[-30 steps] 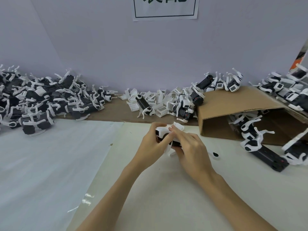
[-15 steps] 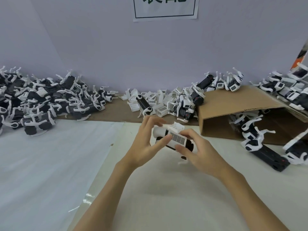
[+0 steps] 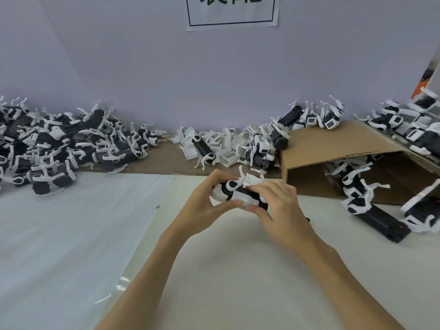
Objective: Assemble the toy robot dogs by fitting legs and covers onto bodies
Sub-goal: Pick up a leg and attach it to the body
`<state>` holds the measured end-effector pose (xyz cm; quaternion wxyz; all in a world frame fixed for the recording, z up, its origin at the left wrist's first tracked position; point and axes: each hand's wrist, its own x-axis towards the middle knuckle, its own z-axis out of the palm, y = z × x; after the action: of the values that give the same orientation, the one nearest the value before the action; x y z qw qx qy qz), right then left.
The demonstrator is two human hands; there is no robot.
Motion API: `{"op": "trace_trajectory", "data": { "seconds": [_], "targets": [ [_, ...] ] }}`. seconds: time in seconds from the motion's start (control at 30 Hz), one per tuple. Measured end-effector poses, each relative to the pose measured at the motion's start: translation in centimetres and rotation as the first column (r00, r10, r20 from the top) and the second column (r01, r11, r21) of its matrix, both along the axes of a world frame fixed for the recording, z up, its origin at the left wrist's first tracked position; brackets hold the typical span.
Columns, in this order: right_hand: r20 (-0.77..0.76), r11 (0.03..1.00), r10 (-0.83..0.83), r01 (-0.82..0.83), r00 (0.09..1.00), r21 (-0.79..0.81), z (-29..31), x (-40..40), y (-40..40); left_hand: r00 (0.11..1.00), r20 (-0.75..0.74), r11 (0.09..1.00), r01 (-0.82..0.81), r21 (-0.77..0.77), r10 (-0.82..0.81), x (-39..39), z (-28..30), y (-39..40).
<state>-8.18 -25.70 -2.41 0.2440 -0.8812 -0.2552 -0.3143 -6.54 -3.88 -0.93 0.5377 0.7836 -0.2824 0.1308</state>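
Left hand (image 3: 204,206) and right hand (image 3: 278,206) both grip one toy dog (image 3: 238,194) just above the table, dead centre of view. Left fingers wrap the white head end, thumb underneath; right fingers curl over the rear, thumb pressing up from below on what looks like a white cover with a barcode sticker. At least one white leg sticks up at 12 o'clock from the body.

Progress, my read: this unit has legs on and the cover is being seated, so it's near done. The batch is roughly mid-run.

- 9–10 o'clock: big heap of dogs (image 3: 59,144), legs fitted; probably finished stock, can't confirm.
- 12 o'clock, beyond the hands: loose white covers (image 3: 226,144) with barcodes, a few bodies mixed in. Plenty of covers left, so plenty of units to go.
- 2–3 o'clock: cardboard box (image 3: 333,148) on its side, more dogs spilling out of it and piled on top; one black body (image 3: 378,220) lies on the table near the box mouth. State of these unclear.

Surface: cream table sheet (image 3: 226,270) under the hands, a clear/white plastic film (image 3: 71,234) overlapping it at 8–9 o'clock, a brown strip of cardboard (image 3: 162,163) along the far edge.

Room: plain pale lilac wall (image 3: 166,79) right behind the table, a printed paper sign (image 3: 232,10) at 12 o'clock, cropped at the top, text not readable in full.
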Motion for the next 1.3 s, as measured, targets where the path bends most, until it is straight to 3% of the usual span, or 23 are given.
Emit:
{"op": "trace_trajectory", "data": {
  "seconds": [0.17, 0.33, 0.5, 0.63, 0.8, 0.9, 1.07, 1.13, 1.3],
  "targets": [
    [0.031, 1.000, -0.020, 0.020, 0.999, 0.005, 0.7, -0.3, 0.4, 0.999, 0.042, 0.998, -0.002, -0.056, 0.004, 0.2, 0.1, 0.0],
    [-0.108, 0.998, 0.057, -0.053, 0.992, 0.040, 0.9, -0.6, -0.3, 0.999, 0.031, 0.999, -0.006, -0.037, 0.007, 0.1, 0.0, 0.0],
    [-0.170, 1.000, 0.010, -0.005, 0.985, 0.028, 0.9, -0.4, 0.0, 1.000, 0.007, 0.999, -0.025, 0.043, 0.024, -0.1, -0.6, -0.5],
    [-0.221, 0.999, 0.045, -0.042, 0.974, 0.017, 1.0, -0.3, -0.5, 0.997, -0.028, 0.997, -0.074, 0.003, 0.074, -0.5, -0.6, -1.2],
    [-0.340, 0.988, 0.107, -0.062, 0.934, 0.140, 0.9, -0.6, 0.3, 0.986, -0.107, 0.989, -0.132, -0.061, 0.125, -0.4, -0.4, -1.1],
    [-0.407, 0.982, 0.099, -0.023, 0.908, 0.187, 0.7, -0.8, 0.7, 0.988, -0.133, 0.994, -0.083, -0.065, 0.074, -0.4, -0.3, -1.1],
    [-0.499, 0.953, 0.139, 0.022, 0.855, 0.302, 0.9, -1.1, 0.5, 0.986, -0.117, 0.988, -0.108, 0.108, 0.120, -0.4, -0.8, -0.5],
    [-0.529, 0.937, 0.174, 0.025, 0.831, 0.348, 1.3, -1.2, 0.5, 0.987, -0.091, 0.987, -0.120, 0.103, 0.130, -0.5, -0.6, -0.6],
    [-0.389, 0.923, 0.190, -0.030, 0.901, 0.383, 1.5, -1.2, 0.6, 0.995, -0.051, 0.996, -0.082, -0.028, 0.080, -0.4, 0.2, -0.8]
  ]
}}
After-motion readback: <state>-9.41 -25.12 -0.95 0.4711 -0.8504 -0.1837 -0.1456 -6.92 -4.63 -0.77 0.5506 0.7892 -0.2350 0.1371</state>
